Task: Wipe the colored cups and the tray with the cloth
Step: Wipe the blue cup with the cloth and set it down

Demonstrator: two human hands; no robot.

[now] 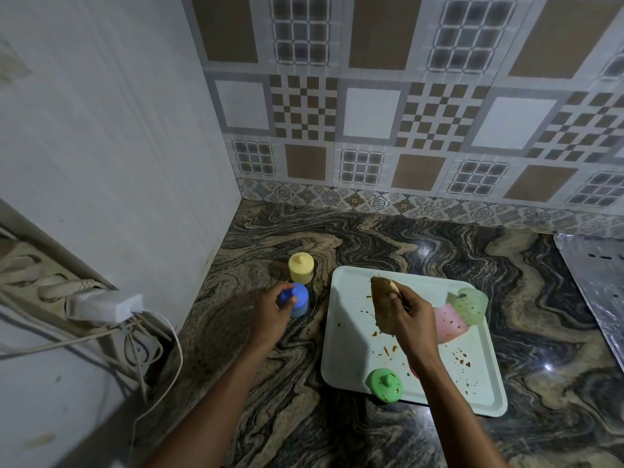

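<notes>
A stone bench meets patterned tiles in a corner. The pale tray on it is crumb-strewn, with a pink cup and a mint cup tipped over and a green cup at its near edge. The right hand has its fingers clamped on a cloth above the tray, and off the tray the left hand curls its fingers round a blue cup beside a yellow cup.

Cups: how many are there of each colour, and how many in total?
Yellow cup: 1
Blue cup: 1
Green cup: 1
Light green cup: 1
Pink cup: 1
Total: 5. A red thing, mostly hidden, is not counted.
</notes>
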